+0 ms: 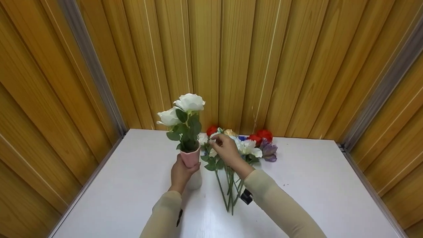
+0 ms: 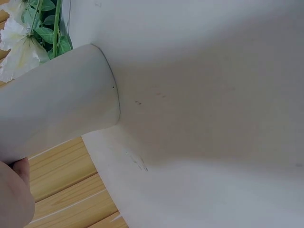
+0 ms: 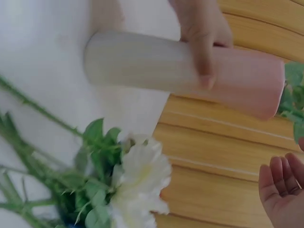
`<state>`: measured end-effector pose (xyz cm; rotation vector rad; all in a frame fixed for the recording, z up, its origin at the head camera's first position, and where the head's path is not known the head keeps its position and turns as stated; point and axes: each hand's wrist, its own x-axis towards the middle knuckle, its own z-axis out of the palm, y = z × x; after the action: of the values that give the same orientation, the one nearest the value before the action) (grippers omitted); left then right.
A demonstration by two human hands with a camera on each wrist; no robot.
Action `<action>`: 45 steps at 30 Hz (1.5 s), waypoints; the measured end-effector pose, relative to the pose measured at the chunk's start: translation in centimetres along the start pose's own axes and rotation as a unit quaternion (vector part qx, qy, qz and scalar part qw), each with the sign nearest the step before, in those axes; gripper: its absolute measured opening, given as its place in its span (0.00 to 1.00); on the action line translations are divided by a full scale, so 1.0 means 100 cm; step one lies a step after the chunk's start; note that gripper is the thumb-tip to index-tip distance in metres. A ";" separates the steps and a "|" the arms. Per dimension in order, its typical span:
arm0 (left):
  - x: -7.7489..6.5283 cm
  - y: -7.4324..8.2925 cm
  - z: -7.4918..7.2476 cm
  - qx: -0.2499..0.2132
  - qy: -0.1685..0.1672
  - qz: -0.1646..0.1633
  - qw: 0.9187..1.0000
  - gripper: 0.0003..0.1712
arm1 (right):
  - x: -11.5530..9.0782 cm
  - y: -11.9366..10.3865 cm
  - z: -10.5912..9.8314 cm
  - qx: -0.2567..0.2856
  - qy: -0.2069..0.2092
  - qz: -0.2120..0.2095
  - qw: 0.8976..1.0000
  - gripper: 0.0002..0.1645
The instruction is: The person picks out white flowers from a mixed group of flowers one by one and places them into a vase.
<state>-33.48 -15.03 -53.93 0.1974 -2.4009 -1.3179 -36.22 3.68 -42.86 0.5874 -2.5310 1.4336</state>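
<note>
A tall vase (image 1: pixel 190 159), pink at the top and white below, stands upright on the table with two white artificial roses (image 1: pixel 190 102) and green leaves rising from it. My left hand (image 1: pixel 180 173) grips it around the upper part, thumb across the side; the left wrist view shows its white lower part (image 2: pixel 61 99). To the right, my right hand (image 1: pixel 228 150) hovers above the pile of artificial flowers (image 1: pixel 248 147). In the right wrist view, the fingers (image 3: pixel 280 178) are loosely bent, with nothing visible in them.
The pile holds red, white, blue and purple blooms, with green stems (image 1: pixel 230 195) pointing toward me. A small black object (image 1: pixel 246 197) is beside the stems, partly behind my right sleeve. Wood-patterned walls (image 1: pixel 218 66) enclose the white table (image 1: pixel 138 185).
</note>
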 end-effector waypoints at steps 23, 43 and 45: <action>0.000 0.000 0.001 -0.016 -0.011 -0.012 1.000 0.43 | -0.047 0.100 -0.045 -0.010 0.062 0.096 0.993 0.14; 0.000 -0.002 0.001 -0.015 0.005 0.011 1.000 0.41 | -0.070 0.141 -0.036 0.063 0.068 0.204 0.975 0.20; 0.000 -0.002 0.001 -0.015 0.001 0.006 1.000 0.41 | -0.071 0.143 -0.034 0.060 0.066 0.208 0.974 0.20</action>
<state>-33.54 -15.08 -54.16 0.1753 -2.3758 -1.3456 -35.92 14.92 -54.70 -0.0346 -2.5729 1.7010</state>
